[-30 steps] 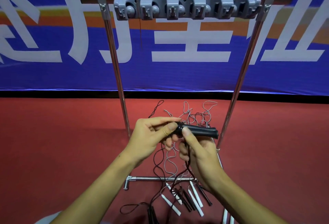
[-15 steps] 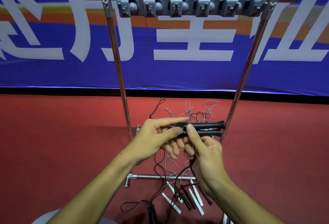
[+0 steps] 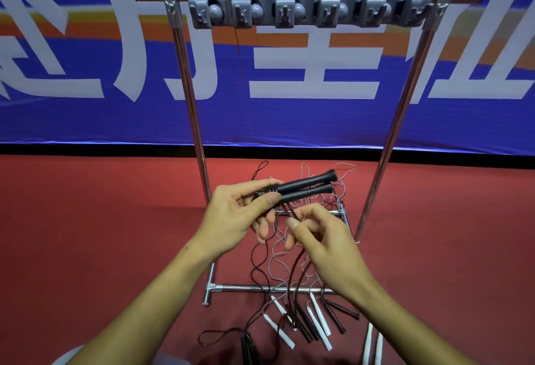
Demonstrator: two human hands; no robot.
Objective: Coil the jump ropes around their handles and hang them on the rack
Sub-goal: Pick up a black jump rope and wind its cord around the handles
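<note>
Item one: my left hand (image 3: 231, 219), thumb and fingers curled round the near ends of a pair of slim black plastic jump-rope handles (image 3: 304, 188), held side by side in front of the rack, far ends pointing right and slightly up. Item two: my right hand (image 3: 324, 237), just below those handles, thumb and fingertips pinched on the thin dark cord (image 3: 292, 275) that drops from the handle ends to the floor. Item three: the chrome tube rack (image 3: 199, 147), upright on the red floor (image 3: 86, 234), with a grey plastic hook strip (image 3: 309, 9) along its top bar, nothing hung on the hooks I can see. Item four: loose white and black handles with tangled cords (image 3: 307, 321), lying around the rack's base.
</note>
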